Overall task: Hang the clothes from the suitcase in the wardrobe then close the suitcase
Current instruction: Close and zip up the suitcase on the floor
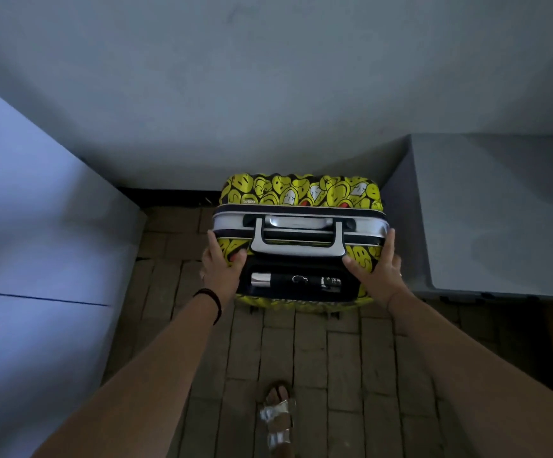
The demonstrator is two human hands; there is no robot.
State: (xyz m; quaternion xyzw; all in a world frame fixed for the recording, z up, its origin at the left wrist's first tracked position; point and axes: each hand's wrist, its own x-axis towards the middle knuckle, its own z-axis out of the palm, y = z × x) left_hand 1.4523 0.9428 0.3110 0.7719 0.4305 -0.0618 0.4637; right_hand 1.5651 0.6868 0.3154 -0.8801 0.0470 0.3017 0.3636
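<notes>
A yellow suitcase printed with smiley faces stands upright and closed on the brick floor against the grey wall, seen from above. Its silver top band carries a carry handle and a black recess with the telescopic handle. My left hand grips the suitcase's top left corner, thumb over the top. At the top right corner my right hand holds it the same way. No clothes or wardrobe are in view.
A pale bed or mattress fills the left side. A grey box-like surface stands at the right, close to the suitcase. My sandalled foot is on the brick floor below the suitcase.
</notes>
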